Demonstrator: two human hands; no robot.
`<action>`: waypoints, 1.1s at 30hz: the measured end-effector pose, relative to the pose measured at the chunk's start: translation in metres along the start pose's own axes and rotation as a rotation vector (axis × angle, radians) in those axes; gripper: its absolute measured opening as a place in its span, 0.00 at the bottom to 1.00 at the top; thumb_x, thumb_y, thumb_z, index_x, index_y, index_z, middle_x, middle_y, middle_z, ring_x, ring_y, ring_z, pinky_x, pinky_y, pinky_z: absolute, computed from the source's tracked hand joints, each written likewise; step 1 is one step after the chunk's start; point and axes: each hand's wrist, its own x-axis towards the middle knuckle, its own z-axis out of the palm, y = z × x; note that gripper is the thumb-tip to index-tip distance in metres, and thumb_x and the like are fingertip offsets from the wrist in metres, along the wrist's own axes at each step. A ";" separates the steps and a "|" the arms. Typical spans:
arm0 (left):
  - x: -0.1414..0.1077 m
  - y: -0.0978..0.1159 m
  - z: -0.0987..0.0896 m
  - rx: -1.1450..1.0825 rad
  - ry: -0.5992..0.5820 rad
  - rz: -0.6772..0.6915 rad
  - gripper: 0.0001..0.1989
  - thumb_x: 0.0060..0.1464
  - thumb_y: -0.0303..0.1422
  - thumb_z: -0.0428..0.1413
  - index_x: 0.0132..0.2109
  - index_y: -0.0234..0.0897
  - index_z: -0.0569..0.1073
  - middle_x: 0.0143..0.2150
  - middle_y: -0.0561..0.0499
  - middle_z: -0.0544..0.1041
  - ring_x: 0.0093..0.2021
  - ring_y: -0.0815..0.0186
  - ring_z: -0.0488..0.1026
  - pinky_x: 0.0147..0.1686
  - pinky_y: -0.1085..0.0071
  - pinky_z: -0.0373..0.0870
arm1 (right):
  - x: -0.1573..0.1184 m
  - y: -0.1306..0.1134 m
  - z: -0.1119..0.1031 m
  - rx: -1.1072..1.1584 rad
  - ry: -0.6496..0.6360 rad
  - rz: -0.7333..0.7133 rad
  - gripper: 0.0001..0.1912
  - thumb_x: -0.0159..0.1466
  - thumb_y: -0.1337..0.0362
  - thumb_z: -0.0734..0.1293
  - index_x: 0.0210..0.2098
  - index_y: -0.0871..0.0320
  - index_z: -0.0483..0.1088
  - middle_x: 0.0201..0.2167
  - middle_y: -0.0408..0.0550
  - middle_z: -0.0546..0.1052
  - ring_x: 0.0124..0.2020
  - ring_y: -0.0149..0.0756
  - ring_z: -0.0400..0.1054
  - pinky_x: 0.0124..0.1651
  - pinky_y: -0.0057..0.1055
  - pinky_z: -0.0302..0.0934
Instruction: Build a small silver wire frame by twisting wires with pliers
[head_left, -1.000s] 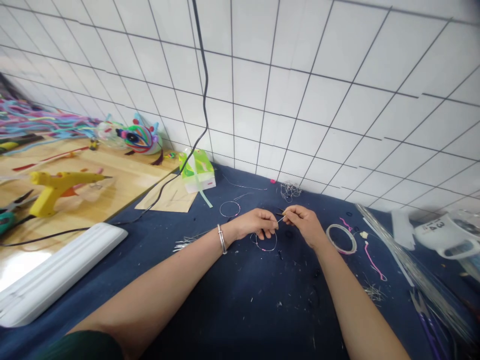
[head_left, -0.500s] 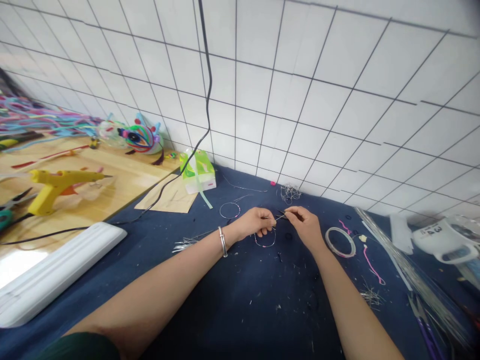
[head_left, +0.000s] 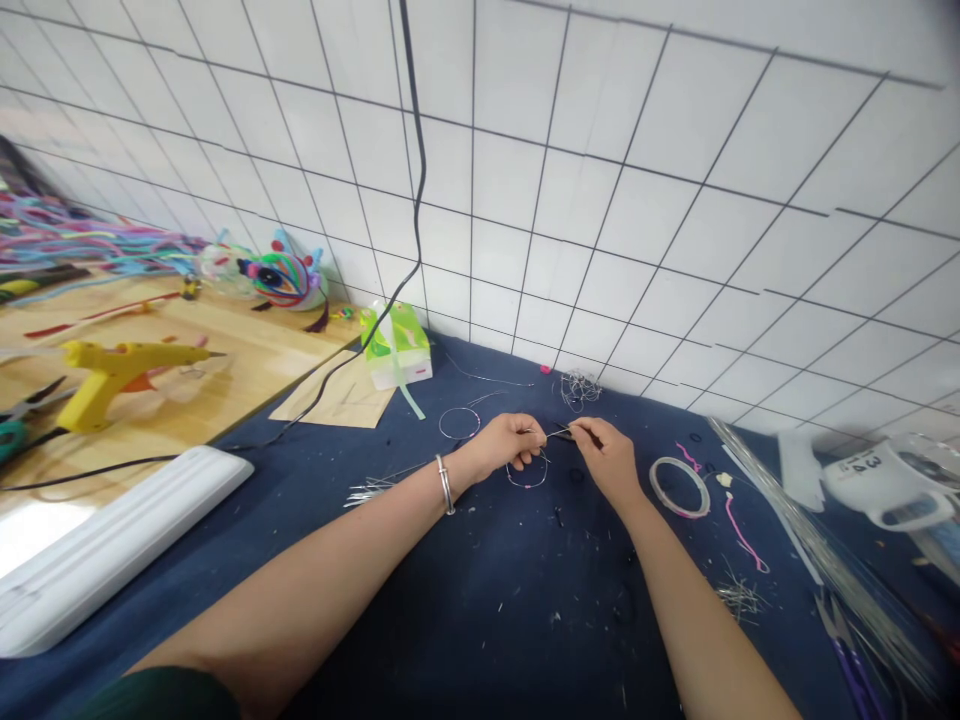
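Observation:
My left hand (head_left: 515, 440) is closed in a pinch on a thin wire loop (head_left: 527, 487) strung with a few pink beads, which hangs below the fingers. To its right, my right hand (head_left: 604, 455) pinches the far end of a short wire (head_left: 558, 433) that spans the gap between both hands. Something dark lies behind that wire, too small to identify. A second beaded wire loop (head_left: 459, 424) rests flat on the dark blue cloth, left of my left hand. Beyond the hands sits a tangle of thin wire (head_left: 579, 388).
On the left are a yellow glue gun (head_left: 112, 375), a white power strip (head_left: 127, 550) and a tissue pack (head_left: 397, 350). To the right lie a roll of tape (head_left: 679, 462), cut wires (head_left: 741, 598), purple-handled scissors (head_left: 851, 655) and a white mug (head_left: 885, 480). A black cable (head_left: 417, 200) hangs down the tiled wall.
My right hand has shifted very slightly down and left, still pinching the wire. The wire loop under my left hand has moved a little to the left.

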 end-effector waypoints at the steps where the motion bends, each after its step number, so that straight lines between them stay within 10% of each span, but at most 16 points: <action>1: 0.000 0.000 0.000 0.000 0.003 0.002 0.10 0.48 0.37 0.54 0.34 0.33 0.71 0.26 0.51 0.70 0.22 0.74 0.66 0.20 0.78 0.66 | 0.000 0.000 0.000 -0.008 0.004 -0.006 0.12 0.62 0.59 0.57 0.35 0.54 0.70 0.32 0.45 0.74 0.34 0.33 0.66 0.40 0.30 0.59; 33: 0.000 0.000 -0.004 -0.104 -0.034 -0.030 0.14 0.47 0.40 0.55 0.34 0.32 0.72 0.27 0.49 0.72 0.22 0.74 0.67 0.21 0.77 0.66 | -0.007 0.003 -0.004 -0.729 0.037 -0.316 0.14 0.63 0.58 0.58 0.28 0.58 0.68 0.25 0.49 0.69 0.32 0.36 0.58 0.37 0.32 0.47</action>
